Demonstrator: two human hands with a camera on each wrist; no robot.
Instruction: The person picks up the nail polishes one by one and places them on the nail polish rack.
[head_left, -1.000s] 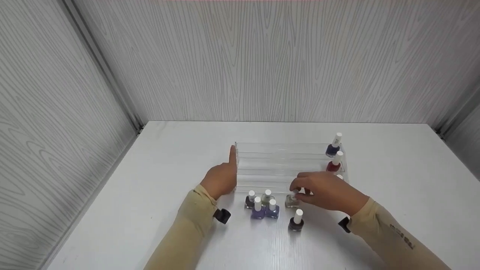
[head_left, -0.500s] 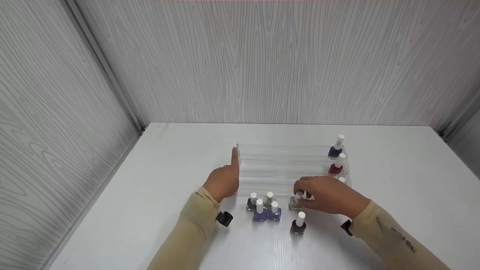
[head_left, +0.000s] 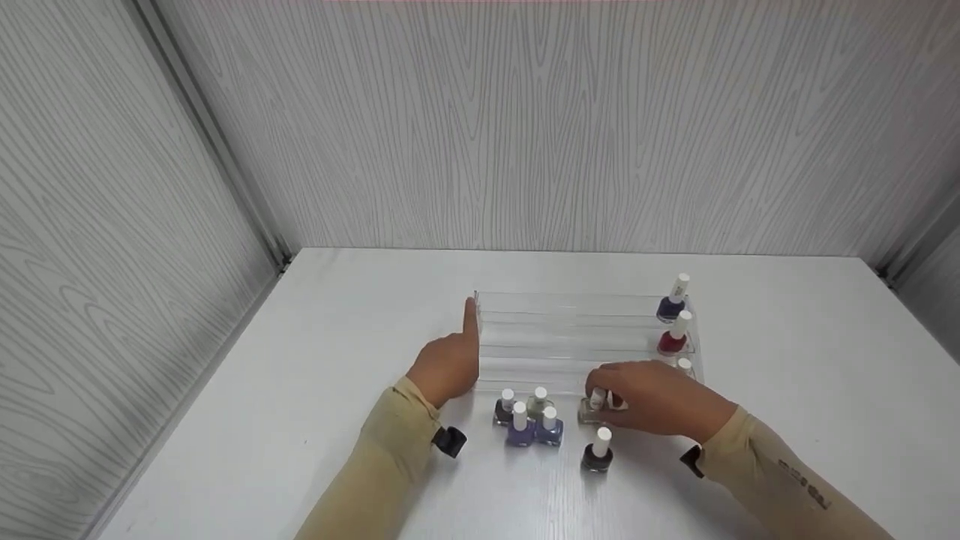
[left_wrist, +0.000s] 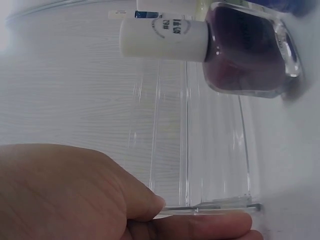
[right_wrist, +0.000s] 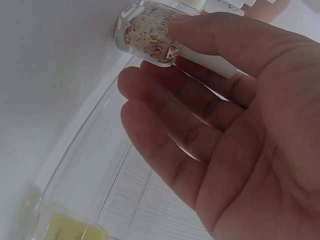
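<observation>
Back wall [head_left: 555, 120]: pale grey wood-grain panels, well beyond the grip.
Side walls [head_left: 90, 247]: the same grey panels, left and right.
Corner strips [head_left: 217, 142]: metal, where the walls meet.
Table [head_left: 787, 330]: white, faint grain.
Light: even, soft.

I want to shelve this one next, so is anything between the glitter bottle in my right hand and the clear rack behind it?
Nothing visible. The right hand pinches the glitter bottle directly before the clear rack's front edge; the other table bottles stand left and nearer.
</observation>
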